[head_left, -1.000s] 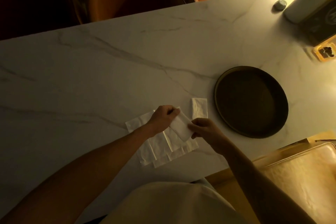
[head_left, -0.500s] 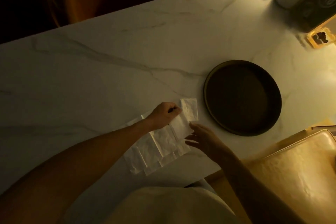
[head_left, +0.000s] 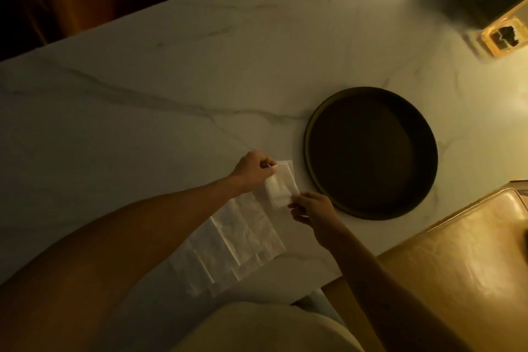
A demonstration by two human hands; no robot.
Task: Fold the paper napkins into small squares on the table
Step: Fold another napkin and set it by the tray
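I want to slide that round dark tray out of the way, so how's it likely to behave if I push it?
The round dark tray lies flat on the marble table, so it would probably slide rather than roll or tip. It looks rigid, with a low raised rim, and holds nothing that could spill. On that smooth stone it may glide easily; its weight can't be judged.

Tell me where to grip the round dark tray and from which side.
Pinch the tray's raised rim on its left edge, nearest the hands. It lies flat on the table, so only the thin rim offers a hold.
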